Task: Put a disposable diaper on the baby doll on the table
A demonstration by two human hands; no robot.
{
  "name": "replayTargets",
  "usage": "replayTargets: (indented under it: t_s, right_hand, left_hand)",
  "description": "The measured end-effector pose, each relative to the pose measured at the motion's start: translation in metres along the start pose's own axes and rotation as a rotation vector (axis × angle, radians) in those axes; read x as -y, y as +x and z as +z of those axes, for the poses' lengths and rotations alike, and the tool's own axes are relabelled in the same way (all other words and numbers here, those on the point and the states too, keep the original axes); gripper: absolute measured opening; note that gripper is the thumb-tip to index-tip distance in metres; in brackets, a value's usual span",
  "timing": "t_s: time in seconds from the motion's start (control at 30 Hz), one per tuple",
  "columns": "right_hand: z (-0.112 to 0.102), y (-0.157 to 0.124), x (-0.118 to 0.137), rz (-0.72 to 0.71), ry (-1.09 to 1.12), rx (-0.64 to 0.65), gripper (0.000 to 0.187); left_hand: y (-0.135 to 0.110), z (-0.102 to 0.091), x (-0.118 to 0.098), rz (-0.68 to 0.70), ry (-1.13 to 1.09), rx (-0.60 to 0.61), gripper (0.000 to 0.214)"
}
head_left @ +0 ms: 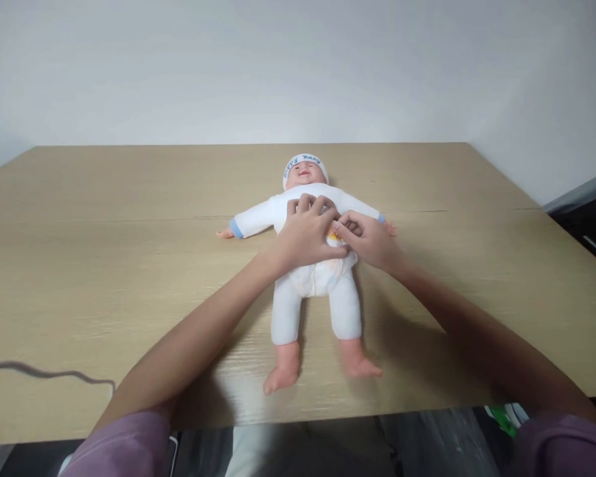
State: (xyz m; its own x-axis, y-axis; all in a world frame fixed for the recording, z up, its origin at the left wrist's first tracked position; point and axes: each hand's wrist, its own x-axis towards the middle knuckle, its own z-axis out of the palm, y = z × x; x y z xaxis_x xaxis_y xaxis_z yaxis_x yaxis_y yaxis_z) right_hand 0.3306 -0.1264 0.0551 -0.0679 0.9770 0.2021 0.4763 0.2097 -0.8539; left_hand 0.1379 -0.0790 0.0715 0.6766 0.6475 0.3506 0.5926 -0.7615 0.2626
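Note:
A baby doll (312, 278) in a white suit and a white cap lies on its back in the middle of the wooden table (104, 252), head away from me, bare feet toward me. My left hand (308, 232) rests on the doll's chest, fingers curled and pressing the white fabric. My right hand (367, 237) is beside it on the doll's right flank, fingers pinched on the suit near the belly. Both hands touch each other over the torso. The doll's left arm stretches out toward the table's left.
A thin grey cable (44, 374) trails across the table's front left corner. A white wall (298, 66) stands behind the table. Dark furniture (586, 218) sits at the right edge. The table's front edge runs just below the doll's feet.

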Motion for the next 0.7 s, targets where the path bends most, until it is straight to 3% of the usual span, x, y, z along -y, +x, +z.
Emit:
replayTargets:
  t_s: [0.1,0.17,0.3,0.47,0.7]
  right_hand:
    - [0.003,-0.019,-0.001,-0.134,-0.062,-0.126,0.028]
    - [0.004,-0.033,-0.003,-0.246,-0.081,-0.145,0.023]
    - [0.01,-0.051,-0.01,-0.34,-0.08,-0.127,0.036]
    - [0.015,-0.053,-0.017,-0.399,-0.209,-0.06,0.049]
    - [0.013,-0.048,-0.021,-0.499,-0.169,-0.037,0.048]
  left_hand:
    - [0.0,0.002,0.002,0.001,-0.019,-0.012,0.045]
    - [0.001,0.003,0.003,0.001,-0.029,-0.015,0.048]
    - [0.002,0.004,0.004,-0.006,-0.038,-0.003,0.054]
    - [0.0,0.005,0.005,-0.018,-0.044,-0.009,0.051]
    - [-0.002,0.007,0.003,-0.024,-0.077,-0.059,0.068]
